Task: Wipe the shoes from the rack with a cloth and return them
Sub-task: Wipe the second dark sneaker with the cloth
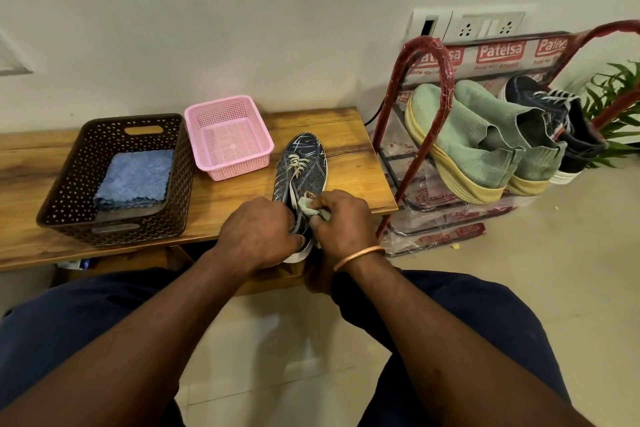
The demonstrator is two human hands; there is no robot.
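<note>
A dark blue sneaker point(304, 166) with pale laces lies on the wooden bench point(356, 135), toe pointing away from me. My left hand point(258, 234) grips its heel end. My right hand point(341, 220) pinches a small pale green cloth point(308, 203) against the shoe's opening, close to the laces. To the right stands a red shoe rack point(427, 80) holding two green knit shoes point(460, 139) with yellow soles and a dark blue sneaker point(554, 114).
A dark brown basket point(69, 184) on the bench's left holds a folded blue cloth point(136, 178). A pink basket point(230, 135) sits beside it. A green plant point(620, 97) stands behind the rack. Wall sockets point(485, 26) are above the rack.
</note>
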